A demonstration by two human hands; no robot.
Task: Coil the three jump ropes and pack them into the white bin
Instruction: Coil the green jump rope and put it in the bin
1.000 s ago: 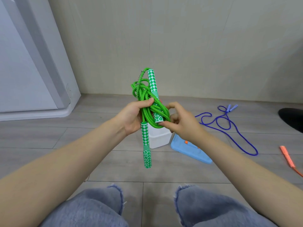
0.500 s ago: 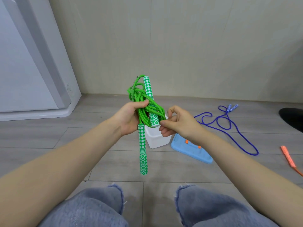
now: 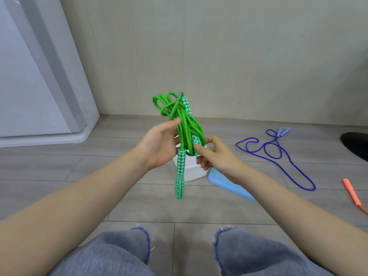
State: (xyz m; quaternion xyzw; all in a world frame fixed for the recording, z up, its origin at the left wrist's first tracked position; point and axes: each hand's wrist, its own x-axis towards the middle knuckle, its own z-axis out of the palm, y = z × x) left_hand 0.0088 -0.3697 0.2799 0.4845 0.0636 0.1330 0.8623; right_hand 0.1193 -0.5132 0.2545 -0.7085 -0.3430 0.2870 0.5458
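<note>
Green rope (image 3: pixel 184 124) gripped by both hands hides white bin (image 3: pixel 192 172); blue rope (image 3: pixel 278 156) nearby.

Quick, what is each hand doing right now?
Left hand: holds the coiled green jump rope, thumb pressed on the bundle.
Right hand: pinches the rope's lower handle end at the bottom of the coil.
</note>
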